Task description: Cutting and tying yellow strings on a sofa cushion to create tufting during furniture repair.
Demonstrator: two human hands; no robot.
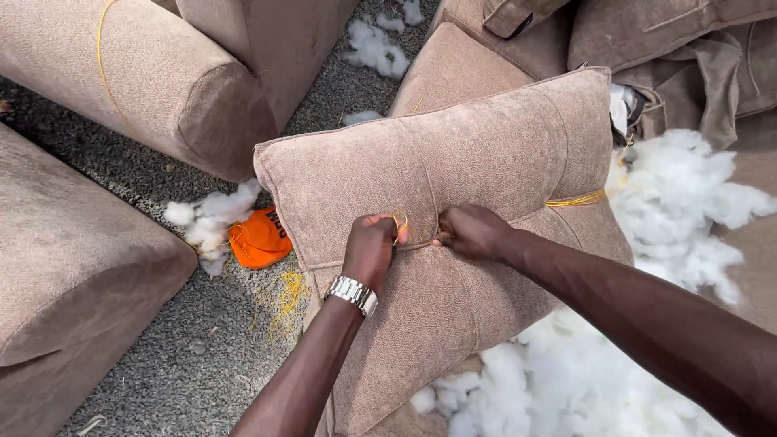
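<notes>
- The left hand [371, 247] is closed in a fist around yellow cord [400, 222], which loops out of its grip at the middle crease of the cushion [453, 267]. If the pull comes at a slant, the cord could probably slip through the fist or bite into the fingers.
- The right hand [473, 232] is pinched shut just right of it, thumb and fingers pressed into the same crease — whether it holds the cord itself I cannot tell. Should that pinch give, the cinch would likely slacken.
- The cushion stands tilted at the middle of the scene, leaning against the brown upholstery behind it. A second run of cord wraps its right edge [576, 199]; uneven tension between the two could leave the fabric puckered.
- White stuffing [688, 218] lies heaped to the right and near side — loose tufts could catch in the cord.
- On the gravel [202, 356] to the left lie frayed yellow strands [287, 295] and an orange cap [259, 237]; a tangle there seems possible.
</notes>
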